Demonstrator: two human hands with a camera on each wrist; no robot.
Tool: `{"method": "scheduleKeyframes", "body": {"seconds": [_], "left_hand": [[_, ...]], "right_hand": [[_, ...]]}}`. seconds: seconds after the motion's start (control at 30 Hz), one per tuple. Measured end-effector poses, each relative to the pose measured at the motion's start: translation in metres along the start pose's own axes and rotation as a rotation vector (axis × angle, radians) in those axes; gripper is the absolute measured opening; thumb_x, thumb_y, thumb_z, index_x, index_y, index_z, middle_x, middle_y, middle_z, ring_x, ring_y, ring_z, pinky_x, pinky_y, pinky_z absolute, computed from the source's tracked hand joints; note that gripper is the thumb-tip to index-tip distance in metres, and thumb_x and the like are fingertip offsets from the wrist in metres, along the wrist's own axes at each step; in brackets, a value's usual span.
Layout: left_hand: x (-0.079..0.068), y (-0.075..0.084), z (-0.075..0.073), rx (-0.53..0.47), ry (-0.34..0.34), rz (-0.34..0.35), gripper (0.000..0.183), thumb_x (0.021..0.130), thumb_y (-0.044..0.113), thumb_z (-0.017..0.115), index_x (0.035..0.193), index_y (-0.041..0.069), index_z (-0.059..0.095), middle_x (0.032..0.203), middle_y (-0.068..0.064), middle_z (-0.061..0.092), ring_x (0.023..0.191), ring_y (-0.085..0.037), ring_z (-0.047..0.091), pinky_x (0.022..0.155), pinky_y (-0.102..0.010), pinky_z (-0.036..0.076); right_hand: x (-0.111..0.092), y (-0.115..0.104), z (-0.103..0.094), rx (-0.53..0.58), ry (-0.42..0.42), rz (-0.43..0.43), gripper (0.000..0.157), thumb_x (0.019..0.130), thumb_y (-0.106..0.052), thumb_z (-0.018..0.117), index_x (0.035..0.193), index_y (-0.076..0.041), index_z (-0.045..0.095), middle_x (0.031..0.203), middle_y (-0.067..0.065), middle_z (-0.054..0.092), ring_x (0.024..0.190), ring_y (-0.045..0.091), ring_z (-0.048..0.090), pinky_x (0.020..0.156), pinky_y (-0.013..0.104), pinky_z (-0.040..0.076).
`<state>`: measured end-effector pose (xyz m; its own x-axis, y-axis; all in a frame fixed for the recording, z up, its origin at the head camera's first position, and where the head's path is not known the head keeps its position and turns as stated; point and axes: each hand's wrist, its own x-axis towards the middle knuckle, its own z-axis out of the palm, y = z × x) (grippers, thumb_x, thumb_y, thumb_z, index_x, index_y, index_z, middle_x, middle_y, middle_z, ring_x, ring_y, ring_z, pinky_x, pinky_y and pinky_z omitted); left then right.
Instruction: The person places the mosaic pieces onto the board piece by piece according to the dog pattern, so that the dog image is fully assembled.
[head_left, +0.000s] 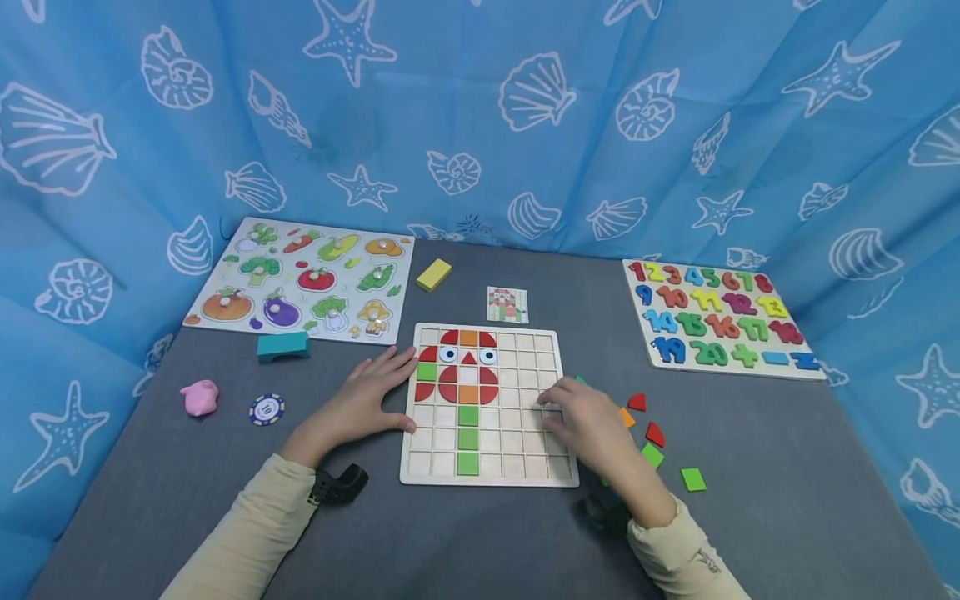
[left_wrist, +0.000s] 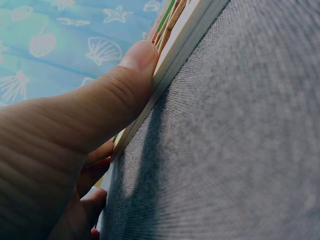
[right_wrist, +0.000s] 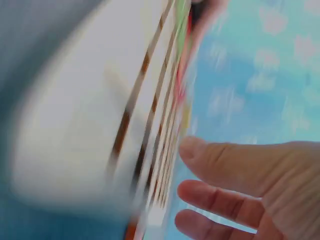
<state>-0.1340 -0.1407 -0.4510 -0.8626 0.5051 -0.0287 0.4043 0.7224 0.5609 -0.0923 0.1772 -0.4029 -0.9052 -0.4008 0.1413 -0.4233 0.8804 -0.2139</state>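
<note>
A wooden grid board (head_left: 523,421) lies in the middle of the head view, its left columns filled with red, orange and green pieces. These form a round face with two eye tiles (head_left: 447,354) above a line of green squares (head_left: 468,439). My left hand (head_left: 366,395) rests its thumb (left_wrist: 137,56) and fingers along the board's left edge, fingers spread. Over the right edge hovers my right hand (head_left: 588,421), thumb (right_wrist: 200,152) apart from the fingers and nothing between them. Loose red (head_left: 656,434) and green pieces (head_left: 693,479) lie beside that hand, some partly hidden under it.
Behind the board are a small pattern card (head_left: 507,305) and a yellow block (head_left: 433,275). A vegetable puzzle (head_left: 300,275), teal block (head_left: 283,347), pink toy (head_left: 200,397) and poker chip (head_left: 267,409) lie left. At right sits a number puzzle (head_left: 720,317); a blue curtain (head_left: 480,125) hangs behind.
</note>
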Motion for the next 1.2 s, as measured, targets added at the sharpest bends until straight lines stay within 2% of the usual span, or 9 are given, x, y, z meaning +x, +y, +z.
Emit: {"method": "scheduleKeyframes", "body": {"seconds": [0.13,0.27,0.37,0.47,0.6,0.73,0.83,1.07,1.2], "left_hand": [[0.000,-0.001,0.000,0.000,-0.002,0.003,0.096,0.065,0.055,0.069,0.141,0.018,0.025,0.148,0.003,0.018,0.137,-0.024,0.007,0.107,-0.052,0.006],[0.000,-0.002,0.001,0.001,-0.003,-0.001,0.097,0.064,0.057,0.068,0.142,0.018,0.024,0.148,0.003,0.018,0.137,-0.024,0.006,0.106,-0.052,0.006],[0.000,-0.001,0.000,0.000,0.000,0.007,0.097,0.064,0.056,0.068,0.141,0.017,0.025,0.148,0.002,0.018,0.137,-0.025,0.007,0.106,-0.053,0.006],[-0.001,0.000,-0.001,-0.013,0.005,0.022,0.096,0.064,0.054,0.069,0.141,0.016,0.026,0.148,0.001,0.019,0.136,-0.026,0.008,0.106,-0.053,0.007],[-0.002,0.001,-0.002,-0.017,0.012,0.033,0.095,0.065,0.051,0.071,0.141,0.014,0.027,0.148,-0.001,0.020,0.136,-0.027,0.009,0.106,-0.052,0.007],[-0.001,0.000,-0.001,-0.002,0.008,0.030,0.095,0.065,0.052,0.070,0.141,0.014,0.026,0.148,0.000,0.019,0.136,-0.027,0.009,0.106,-0.052,0.007],[-0.001,0.000,0.000,-0.008,-0.002,0.027,0.095,0.066,0.052,0.070,0.141,0.015,0.026,0.148,0.001,0.018,0.136,-0.025,0.008,0.107,-0.052,0.006],[0.000,0.000,-0.001,-0.013,0.016,0.034,0.096,0.064,0.051,0.071,0.141,0.014,0.026,0.148,-0.001,0.019,0.136,-0.027,0.009,0.106,-0.052,0.006],[-0.001,-0.001,-0.001,-0.010,0.015,0.035,0.096,0.064,0.051,0.071,0.141,0.014,0.026,0.148,0.000,0.019,0.136,-0.026,0.009,0.106,-0.052,0.007]], "right_hand": [[-0.005,0.033,0.000,-0.062,-0.036,0.158,0.028,0.069,-0.016,0.076,0.095,-0.012,0.069,0.089,0.002,0.059,0.072,0.015,0.054,0.058,0.031,0.047],[-0.008,0.044,0.000,-0.064,-0.092,0.190,0.028,0.071,-0.020,0.074,0.098,-0.011,0.068,0.091,0.003,0.059,0.076,0.017,0.056,0.060,0.034,0.049],[-0.007,0.041,-0.002,-0.071,-0.074,0.196,0.027,0.071,-0.021,0.075,0.096,-0.012,0.068,0.089,0.003,0.059,0.071,0.015,0.054,0.057,0.031,0.047],[-0.003,0.030,-0.004,-0.071,-0.022,0.154,0.027,0.070,-0.021,0.075,0.094,-0.011,0.068,0.086,0.002,0.060,0.067,0.013,0.052,0.054,0.028,0.045],[0.006,0.003,-0.003,-0.026,0.021,0.016,0.029,0.069,-0.023,0.076,0.094,-0.013,0.067,0.084,-0.002,0.061,0.070,0.010,0.055,0.058,0.025,0.046],[0.018,-0.022,0.005,-0.009,-0.014,-0.110,0.024,0.069,-0.024,0.077,0.090,-0.016,0.068,0.082,-0.006,0.062,0.071,0.007,0.055,0.062,0.024,0.047],[0.025,-0.034,0.013,-0.030,-0.056,-0.167,0.021,0.069,-0.024,0.076,0.087,-0.017,0.069,0.080,-0.007,0.061,0.070,0.006,0.054,0.063,0.023,0.046],[0.034,-0.042,0.021,-0.024,-0.060,-0.220,0.018,0.070,-0.021,0.075,0.086,-0.018,0.070,0.080,-0.007,0.060,0.070,0.006,0.053,0.062,0.024,0.045],[0.028,-0.034,0.014,0.007,-0.059,-0.171,0.020,0.070,-0.022,0.075,0.089,-0.019,0.070,0.081,-0.007,0.060,0.069,0.006,0.053,0.060,0.023,0.044]]}}
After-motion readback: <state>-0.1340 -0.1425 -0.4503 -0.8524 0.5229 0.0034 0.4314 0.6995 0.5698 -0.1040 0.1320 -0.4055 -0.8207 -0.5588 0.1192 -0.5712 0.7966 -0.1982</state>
